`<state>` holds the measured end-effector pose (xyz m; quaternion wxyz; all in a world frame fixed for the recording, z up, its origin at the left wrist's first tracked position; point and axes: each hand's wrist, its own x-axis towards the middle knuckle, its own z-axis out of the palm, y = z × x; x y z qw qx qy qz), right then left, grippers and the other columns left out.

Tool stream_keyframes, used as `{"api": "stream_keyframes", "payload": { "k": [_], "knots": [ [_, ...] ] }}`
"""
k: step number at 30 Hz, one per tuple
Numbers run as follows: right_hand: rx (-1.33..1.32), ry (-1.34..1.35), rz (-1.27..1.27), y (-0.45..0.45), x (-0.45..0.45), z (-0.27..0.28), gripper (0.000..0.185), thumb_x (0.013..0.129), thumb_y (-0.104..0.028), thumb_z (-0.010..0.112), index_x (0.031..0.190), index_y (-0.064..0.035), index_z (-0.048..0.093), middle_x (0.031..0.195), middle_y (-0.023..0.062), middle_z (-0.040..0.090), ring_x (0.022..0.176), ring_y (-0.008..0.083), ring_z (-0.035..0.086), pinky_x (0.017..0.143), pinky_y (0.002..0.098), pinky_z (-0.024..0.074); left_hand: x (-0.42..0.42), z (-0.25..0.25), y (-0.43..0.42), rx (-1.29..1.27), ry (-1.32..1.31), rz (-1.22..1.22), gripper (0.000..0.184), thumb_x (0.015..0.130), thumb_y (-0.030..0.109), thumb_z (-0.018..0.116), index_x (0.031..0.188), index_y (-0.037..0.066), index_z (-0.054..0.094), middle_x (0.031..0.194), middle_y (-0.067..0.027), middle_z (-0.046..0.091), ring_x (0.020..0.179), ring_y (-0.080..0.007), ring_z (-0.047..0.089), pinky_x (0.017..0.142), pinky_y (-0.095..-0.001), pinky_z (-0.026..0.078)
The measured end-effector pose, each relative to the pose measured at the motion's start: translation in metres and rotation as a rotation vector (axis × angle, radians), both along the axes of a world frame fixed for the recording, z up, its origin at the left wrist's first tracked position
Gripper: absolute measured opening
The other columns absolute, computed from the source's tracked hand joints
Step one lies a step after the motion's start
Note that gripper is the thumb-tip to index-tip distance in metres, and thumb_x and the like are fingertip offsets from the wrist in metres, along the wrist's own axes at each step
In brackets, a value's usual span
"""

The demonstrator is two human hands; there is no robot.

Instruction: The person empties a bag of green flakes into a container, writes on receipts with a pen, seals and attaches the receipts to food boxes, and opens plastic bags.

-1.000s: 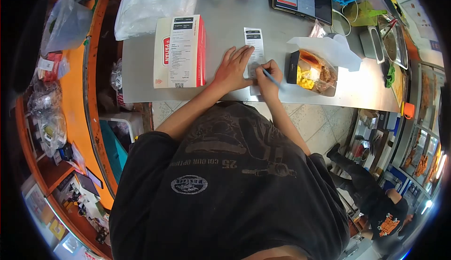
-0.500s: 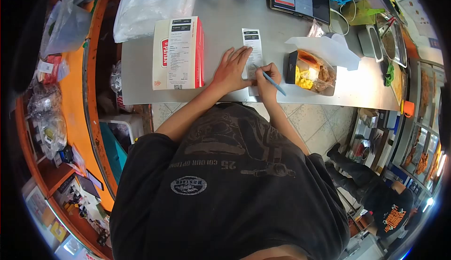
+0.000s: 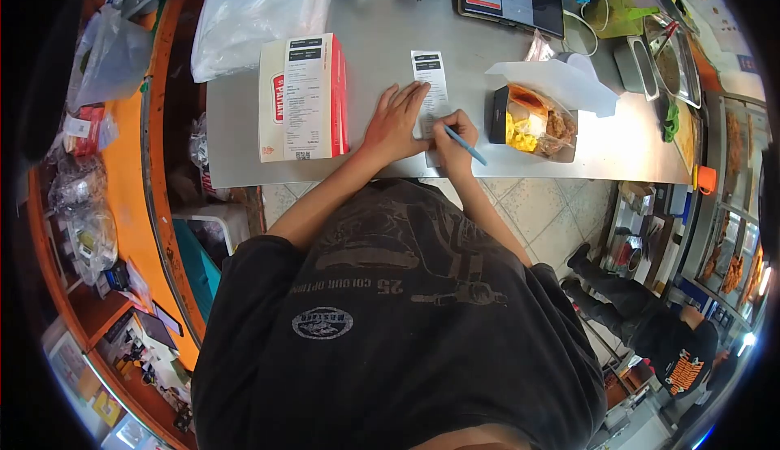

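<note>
On the surface [image 3: 370, 35], a paper slip [image 3: 429, 84] lies beneath the left hand [image 3: 392, 129], its grip spread, holding nothing; the right hand [image 3: 455, 143] has its grip closed around a blue pen [image 3: 470, 147]. Carton [image 3: 272, 137]: shut, receipt [image 3: 305, 100] on top. Food box [image 3: 497, 117]: filled, lid [image 3: 597, 96] open.

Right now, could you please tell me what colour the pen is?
Blue, seen best in the head view, in the right hand.
</note>
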<state>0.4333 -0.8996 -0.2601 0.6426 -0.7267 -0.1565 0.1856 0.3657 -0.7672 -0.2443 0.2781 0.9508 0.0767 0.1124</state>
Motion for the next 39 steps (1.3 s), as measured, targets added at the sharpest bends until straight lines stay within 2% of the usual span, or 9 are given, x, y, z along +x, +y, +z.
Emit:
{"api": "stream_keyframes", "payload": {
  "k": [8,12,15,24,27,30,33,37,39],
  "knots": [
    [0.057,-0.011,-0.178,-0.008,0.009,-0.007,0.013,0.079,-0.001,0.06,0.072,-0.0031,0.049,0.062,0.0026,0.054,0.055,0.0061,0.049,0.049,0.0221,0.04,0.0,0.003,0.0,-0.083,-0.031,0.01,0.099,0.06,0.036,0.081,0.14,0.006,0.031,0.138,-0.0168,0.044,0.133,-0.0263,0.036,0.112,-0.0459,0.02],
    [0.056,-0.016,0.028,-0.01,0.009,-0.005,0.015,0.078,-0.002,0.061,0.071,-0.0031,0.048,0.061,0.0021,0.055,0.053,0.0072,0.049,0.049,0.024,0.0412,0.0,0.001,-0.001,-0.084,-0.038,0.007,0.098,0.061,0.037,0.08,0.14,0.005,0.032,0.138,-0.0167,0.044,0.133,-0.0263,0.037,0.112,-0.0459,0.02],
    [-0.236,-0.423,-0.045,-0.005,0.001,0.023,0.015,0.078,-0.003,0.062,0.071,-0.0027,0.048,0.06,0.0019,0.054,0.053,0.007,0.049,0.049,0.0239,0.0411,0.0,0.002,0.001,0.015,0.019,0.008,0.098,0.064,0.048,0.077,0.138,0.0,0.034,0.138,-0.0153,0.045,0.133,-0.0234,0.037,0.113,-0.0447,0.019],
    [0.042,0.02,-0.054,-0.011,0.002,0.0,0.015,0.076,-0.003,0.064,0.072,-0.0014,0.05,0.065,0.0017,0.056,0.059,0.0072,0.05,0.055,0.0227,0.0419,0.0,0.003,-0.001,-0.075,-0.039,0.012,0.095,0.063,0.037,0.079,0.139,0.005,0.033,0.138,-0.017,0.044,0.132,-0.0266,0.037,0.113,-0.0462,0.02],
    [-0.093,0.014,0.047,-0.012,0.001,0.012,0.013,0.077,-0.002,0.063,0.073,-0.0003,0.05,0.066,0.0033,0.056,0.057,0.0084,0.048,0.054,0.0232,0.0408,0.0,0.002,0.0,-0.036,-0.008,0.009,0.097,0.062,0.04,0.08,0.139,0.005,0.034,0.137,-0.0169,0.044,0.132,-0.0265,0.038,0.112,-0.0461,0.02],
    [-0.262,-0.49,-0.139,-0.015,0.003,0.014,0.01,0.079,-0.001,0.06,0.074,-0.0003,0.051,0.062,0.0056,0.054,0.055,0.01,0.05,0.051,0.0263,0.0395,0.001,0.001,-0.001,-0.025,0.013,0.014,0.101,0.062,0.049,0.078,0.139,0.001,0.033,0.138,-0.0158,0.045,0.134,-0.0241,0.037,0.113,-0.0451,0.018],
    [-0.144,-0.631,-0.2,-0.016,0.017,0.018,0.011,0.083,-0.007,0.058,0.076,0.0006,0.053,0.061,0.0112,0.055,0.05,0.0166,0.051,0.048,0.0323,0.0385,0.001,0.005,-0.002,-0.059,0.037,0.022,0.103,0.061,0.048,0.08,0.139,0.001,0.033,0.138,-0.0168,0.045,0.134,-0.0249,0.036,0.113,-0.0459,0.018],
    [-0.736,-0.206,0.036,-0.008,0.025,0.057,0.026,0.088,-0.025,0.056,0.085,0.0007,0.056,0.087,0.0211,0.062,0.075,0.0373,0.061,0.063,0.0455,0.045,0.002,0.006,-0.001,-0.111,0.006,0.004,0.107,0.059,0.046,0.082,0.14,0.0,0.03,0.139,-0.0197,0.042,0.134,-0.0287,0.035,0.113,-0.0469,0.019],
    [-0.541,-0.348,0.049,-0.006,0.02,0.053,0.027,0.089,-0.026,0.057,0.09,0.0012,0.057,0.089,0.0199,0.062,0.077,0.037,0.061,0.066,0.0441,0.0459,0.0,0.002,-0.003,-0.127,-0.075,0.014,0.104,0.062,0.045,0.081,0.142,0.003,0.03,0.141,-0.0207,0.038,0.135,-0.0317,0.033,0.112,-0.0477,0.019]
  ]
}}
